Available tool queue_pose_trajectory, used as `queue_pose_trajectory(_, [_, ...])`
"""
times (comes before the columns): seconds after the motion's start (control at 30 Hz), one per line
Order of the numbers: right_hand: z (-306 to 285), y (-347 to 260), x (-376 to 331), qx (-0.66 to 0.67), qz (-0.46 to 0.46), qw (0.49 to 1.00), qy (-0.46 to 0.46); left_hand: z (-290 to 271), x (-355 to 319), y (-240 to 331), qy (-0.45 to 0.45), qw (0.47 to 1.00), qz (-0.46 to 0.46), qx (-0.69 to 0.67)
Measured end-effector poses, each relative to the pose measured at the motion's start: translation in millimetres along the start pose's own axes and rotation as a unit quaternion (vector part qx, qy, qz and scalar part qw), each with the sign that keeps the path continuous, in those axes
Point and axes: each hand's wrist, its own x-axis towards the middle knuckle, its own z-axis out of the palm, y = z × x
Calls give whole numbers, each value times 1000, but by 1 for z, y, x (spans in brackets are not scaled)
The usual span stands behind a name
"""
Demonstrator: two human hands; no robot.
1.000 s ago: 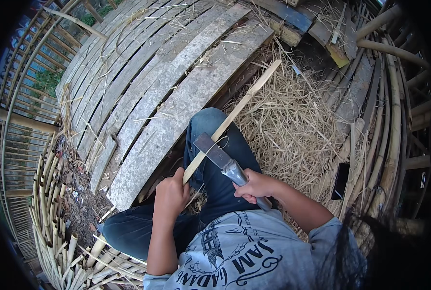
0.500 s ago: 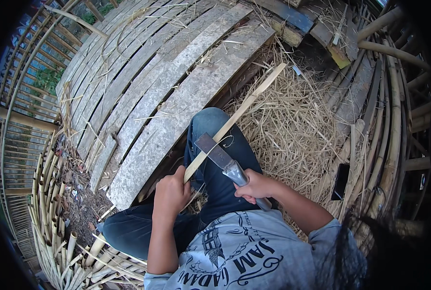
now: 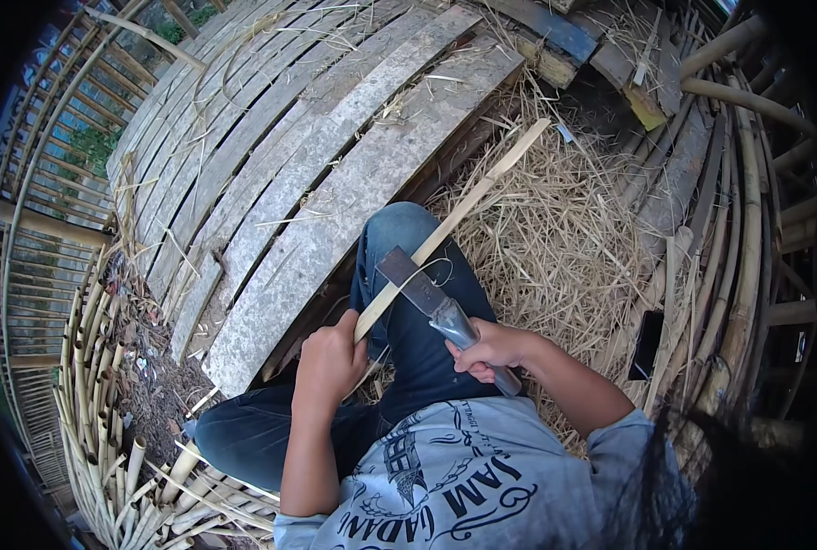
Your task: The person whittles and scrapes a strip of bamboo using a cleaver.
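Note:
My left hand (image 3: 330, 356) is closed round the near end of a long, pale bamboo strip (image 3: 479, 190). The strip slants up and away to the right, across my raised knee in blue jeans (image 3: 395, 234). In my right hand (image 3: 493, 350) is a knife (image 3: 416, 284) with a broad, dark, square-ended blade and a shiny metal handle. Its blade lies across the strip on my thigh. A thin curled shaving (image 3: 441, 265) loops up beside the blade. Under the left hand the strip's near end is hidden.
A slatted wooden platform (image 3: 289, 211) spreads ahead and to the left. Pale shavings (image 3: 555, 238) pile up to the right. Bamboo poles (image 3: 746, 238) and a black phone-like slab (image 3: 645, 346) lie at far right. Cut bamboo stalks (image 3: 92, 403) stand at lower left, beside a bamboo fence (image 3: 46, 266).
Both hands and the strip have shifted slightly to the right. The blade still crosses the strip, and the curled shaving beside it looks a little larger.

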Motion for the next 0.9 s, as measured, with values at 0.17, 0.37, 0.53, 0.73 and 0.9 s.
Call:
queue_pose_trajectory(0.17, [15, -1, 1, -123, -24, 988, 89, -2, 2, 1, 11, 1000, 9, 19])
queue_pose_trajectory(0.37, [0, -6, -5, 14, 24, 999, -17, 0, 3, 5, 4, 1000, 9, 7])
queue_pose_trajectory(0.53, [2, 3, 1, -4, -4, 1000, -1, 4, 7, 4, 5, 1000, 18, 0])
queue_pose_trajectory(0.73, [9, -1, 0, -93, 6, 994, 57, 1, 7, 1, 1, 1000, 18, 9])
queue_pose_trajectory(0.9, [-7, 1, -1, -10, 14, 1000, -19, -1, 9, 9, -2, 1000, -3, -12])
